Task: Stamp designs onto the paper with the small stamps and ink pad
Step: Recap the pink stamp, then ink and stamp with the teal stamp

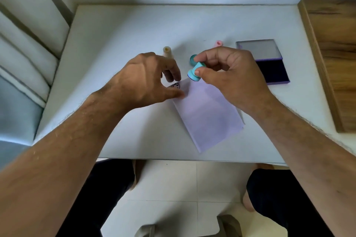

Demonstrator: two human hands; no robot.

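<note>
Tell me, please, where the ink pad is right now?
In the head view, the ink pad lies open on the table's right side, just beyond the right hand.

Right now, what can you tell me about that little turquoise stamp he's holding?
The turquoise stamp looks like smooth plastic: a short knob-shaped piece with a narrow waist and a wider round end. The right hand pinches it between thumb and fingers, tilted, its round end aimed down-left at the top edge of the pale lilac paper. It hangs in the air, apparently clear of the paper. A matching turquoise cap sits on the table behind it.
</note>
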